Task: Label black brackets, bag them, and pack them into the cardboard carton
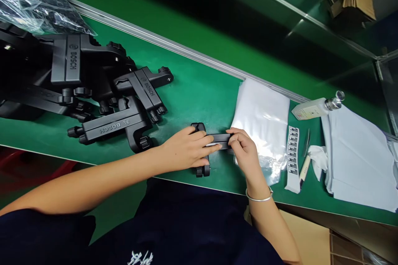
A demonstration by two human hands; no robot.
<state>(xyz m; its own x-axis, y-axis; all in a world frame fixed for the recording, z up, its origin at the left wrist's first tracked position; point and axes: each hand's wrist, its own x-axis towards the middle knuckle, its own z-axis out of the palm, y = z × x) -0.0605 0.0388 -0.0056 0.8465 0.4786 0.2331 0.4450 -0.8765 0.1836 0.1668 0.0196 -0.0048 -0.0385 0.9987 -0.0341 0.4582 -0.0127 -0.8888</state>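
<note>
A black plastic bracket (219, 138) with knobs at one end lies on the green tabletop in front of me. My left hand (188, 151) lies over its knobbed end, fingers curled around the bar. A thin white strip (213, 144) shows by the left fingertips; I cannot tell whether it is stuck on. My right hand (245, 151) pinches the bracket's other end between thumb and fingers, close to a stack of clear plastic bags (261, 111). Left of my hands, several similar black brackets marked BOSCH (113, 126) are heaped together.
On the right are a label strip (292, 153), tweezers (307, 140), a pen (304, 169), crumpled tissue (317, 159), a pump bottle (311, 108) and white sheets (357, 161). A filled plastic bag (43, 3) occupies the far left. A metal rail (186, 53) borders the table's back.
</note>
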